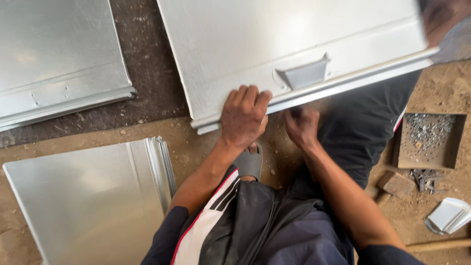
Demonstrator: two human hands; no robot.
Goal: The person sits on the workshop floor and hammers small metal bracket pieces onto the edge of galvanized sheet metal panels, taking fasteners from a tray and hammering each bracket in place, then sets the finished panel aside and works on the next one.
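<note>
Left hand (pixel 244 117): flat on folded edge of large grey sheet-metal panel (pixel 294 44), fingers spread | right hand (pixel 301 125): clenched just beneath that edge, contents hidden | brown cardboard box of small metal fasteners (pixel 429 140): on dirt floor, right.

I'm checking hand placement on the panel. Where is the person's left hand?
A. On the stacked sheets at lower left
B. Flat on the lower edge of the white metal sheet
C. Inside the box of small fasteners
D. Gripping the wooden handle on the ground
B: the left hand lies spread on the white metal sheet at its folded lower edge, near the handle-shaped bracket.
</note>
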